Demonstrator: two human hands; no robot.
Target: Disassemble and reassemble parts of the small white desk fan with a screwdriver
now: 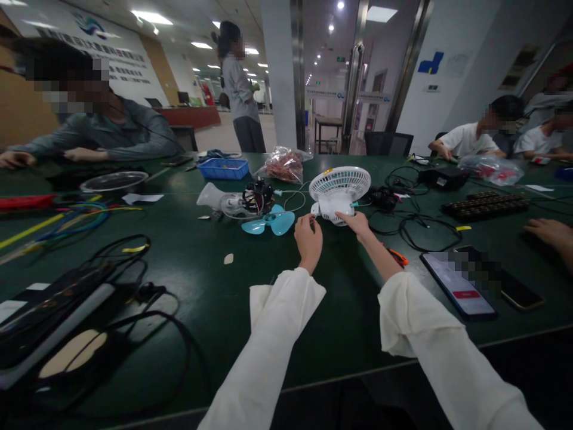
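A small white fan [339, 194] with a round slatted cage stands at the middle of the dark green table [179, 269]. My right hand [356, 224] is closed on the lower right of its white housing. At the fan's lower left side is my left hand [310, 239], its fingers pinched by a small white part; whether they grip that part is too small to tell. Left of the fan lie light-blue fan blades [271, 222], and behind them an opened fan body [228, 202] with a white base and dark inner parts.
Behind stand a blue basket [224, 169] and a clear bag of reddish pieces [284, 165]. Cables [174, 316] spread at left; phones [461, 286] and an orange tool [397, 257] lie right. A person [134, 131] sits across at left; another person's hand [548, 233] rests at right.
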